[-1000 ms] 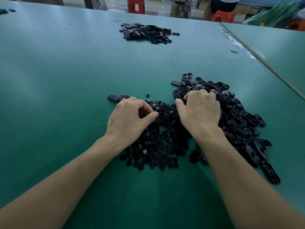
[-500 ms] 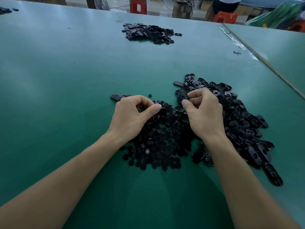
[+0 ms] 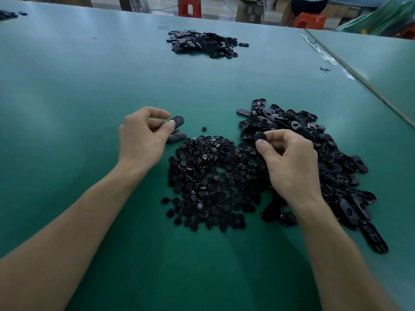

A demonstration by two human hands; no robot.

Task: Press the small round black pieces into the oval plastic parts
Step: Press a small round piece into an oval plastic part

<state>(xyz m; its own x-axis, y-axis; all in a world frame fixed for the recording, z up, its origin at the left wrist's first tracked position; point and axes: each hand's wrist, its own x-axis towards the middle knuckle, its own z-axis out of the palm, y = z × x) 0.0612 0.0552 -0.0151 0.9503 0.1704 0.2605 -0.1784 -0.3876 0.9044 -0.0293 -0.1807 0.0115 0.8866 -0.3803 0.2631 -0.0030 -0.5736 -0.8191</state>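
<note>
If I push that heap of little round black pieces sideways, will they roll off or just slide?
Probably slide and scatter, not roll: they look like flat discs lying loose in a shallow heap on the smooth green table. Likely light, being small and thin.

Green table [image 3: 67,108], red stool [image 3: 189,6] and orange stool [image 3: 310,19] beyond.

Green table [image 3: 67,90], ctr heap of round black pieces [image 3: 208,182], oval parts [image 3: 336,176] heaped rt, 2nd heap [image 3: 202,43] far side
</note>
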